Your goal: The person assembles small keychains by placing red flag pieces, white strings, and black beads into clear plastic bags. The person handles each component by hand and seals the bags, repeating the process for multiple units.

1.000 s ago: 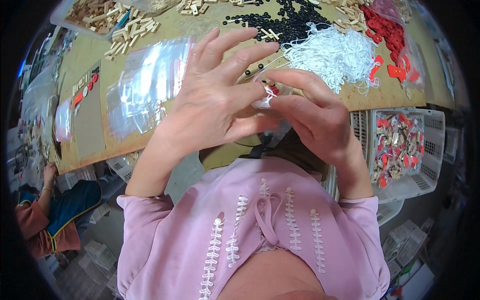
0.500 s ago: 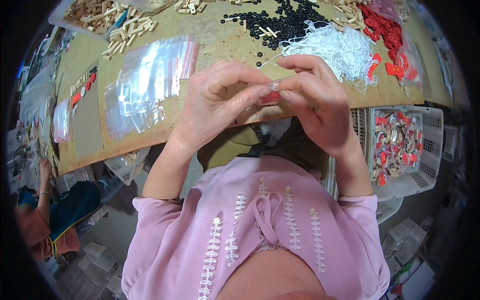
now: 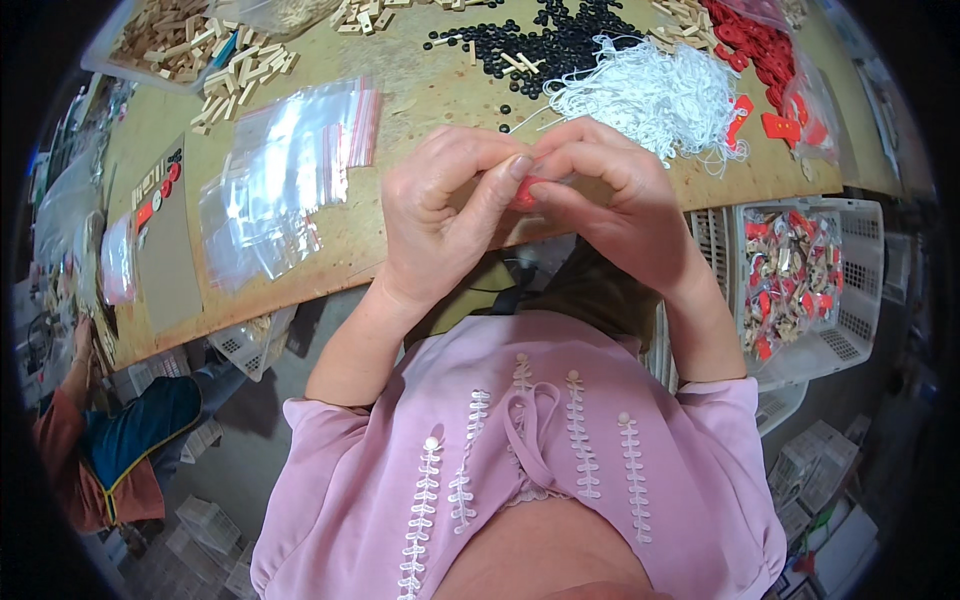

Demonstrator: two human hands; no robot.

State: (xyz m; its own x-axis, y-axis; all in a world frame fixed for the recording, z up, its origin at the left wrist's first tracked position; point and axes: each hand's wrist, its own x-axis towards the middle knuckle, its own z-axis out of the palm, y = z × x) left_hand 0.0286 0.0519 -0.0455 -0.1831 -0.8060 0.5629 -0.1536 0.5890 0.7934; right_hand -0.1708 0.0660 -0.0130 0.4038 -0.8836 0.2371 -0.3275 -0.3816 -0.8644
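Observation:
Both hands meet over the table's front edge, pinching a small clear plastic bag (image 3: 526,197) with something red inside. My left hand (image 3: 447,205) is closed on its top, the thumb pressed up against the index finger. From the other side my right hand (image 3: 608,192) grips the bag, its thumb across the red part. Fingers cover most of the bag, so its other contents cannot be made out. Just beyond the hands lies a heap of white string (image 3: 655,95). To the left, flat zip bags (image 3: 285,165) overlap in a fanned stack.
Black rings (image 3: 560,45), red plastic parts (image 3: 755,60) and small wooden blocks (image 3: 240,85) lie in piles on the table (image 3: 420,85). A sample card (image 3: 168,255) rests at the left. A white crate (image 3: 860,290) of filled bags stands at the right. Another person (image 3: 125,430) is at lower left.
My hands have drawn closer together, and the fingers now cover more of the bag. The red part shows nearer my right thumb. The whole view has shifted slightly.

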